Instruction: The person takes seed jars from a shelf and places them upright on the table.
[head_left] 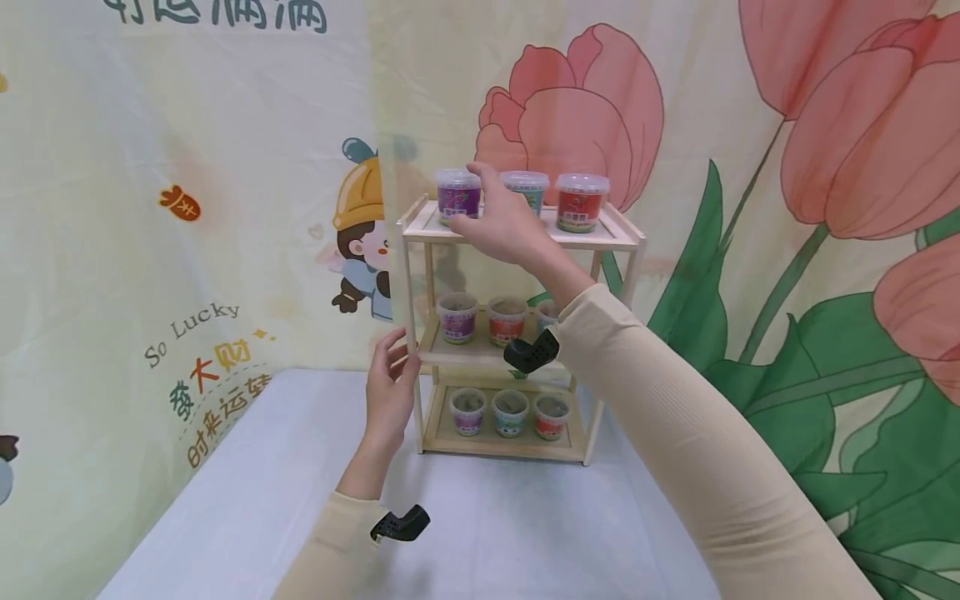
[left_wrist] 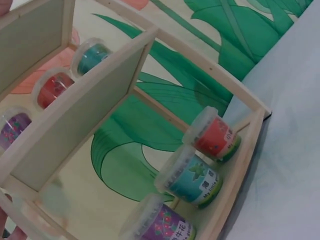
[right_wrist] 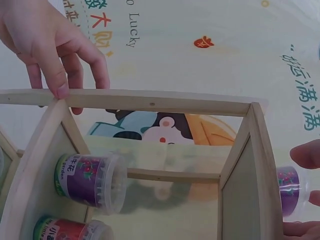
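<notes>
A three-tier wooden shelf rack (head_left: 525, 242) holds lidded plastic cups with coloured labels. My right hand (head_left: 502, 218) is at the top tier, its thumb and index finger spread around the purple cup (head_left: 459, 200). That cup stands on the tier; in the right wrist view the fingers (right_wrist: 306, 154) are close beside it, and firm contact cannot be made out. My left hand (head_left: 392, 383) holds the rack's left post at middle-tier height, thumb in front and fingertips behind. Beside the purple cup stand a teal cup (head_left: 534, 193), partly behind my right hand, and a red cup (head_left: 579, 205).
The middle tier carries purple (head_left: 457, 321), red (head_left: 506, 323) and teal cups (head_left: 546, 313), the last partly hidden by my right forearm. On the bottom tier are purple (head_left: 468, 414), teal (head_left: 510, 416) and red cups (head_left: 551, 419). A white-covered table (head_left: 487, 525) meets a printed backdrop (head_left: 247, 167).
</notes>
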